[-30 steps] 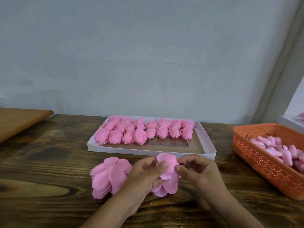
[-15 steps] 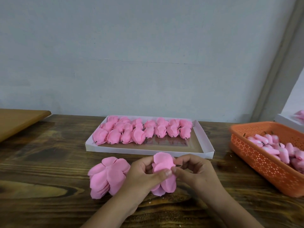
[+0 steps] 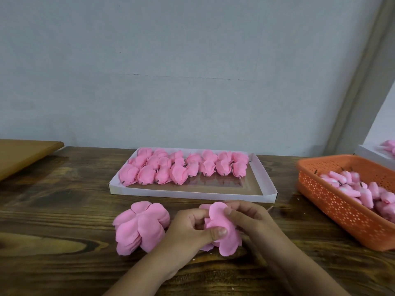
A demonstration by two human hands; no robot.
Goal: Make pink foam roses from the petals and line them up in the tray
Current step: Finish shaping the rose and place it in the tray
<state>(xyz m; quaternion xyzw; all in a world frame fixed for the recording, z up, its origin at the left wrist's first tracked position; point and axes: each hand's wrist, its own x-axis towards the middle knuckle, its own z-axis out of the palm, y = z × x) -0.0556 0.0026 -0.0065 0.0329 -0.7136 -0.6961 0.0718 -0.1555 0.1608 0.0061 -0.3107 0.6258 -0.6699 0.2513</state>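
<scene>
Both hands work a pink foam rose (image 3: 224,233) just above the wooden table (image 3: 53,210), in front of the tray. My left hand (image 3: 190,229) pinches its petals from the left, thumb on top. My right hand (image 3: 250,218) grips it from the right, thumb pressing an upper petal. A stack of flat pink petals (image 3: 141,227) lies on the table just left of my left hand. The white tray (image 3: 192,193) behind holds two rows of finished pink roses (image 3: 183,167) along its far side.
An orange perforated basket (image 3: 333,201) with several pink bud cores stands at the right. A white box (image 3: 372,154) with more pink pieces sits behind it. A brown board (image 3: 23,154) lies at the far left. The grey wall is close behind the tray.
The fingers have folded the upper petals in closer round the rose, and my left thumb now lies across its front. The rose has stayed in about the same place.
</scene>
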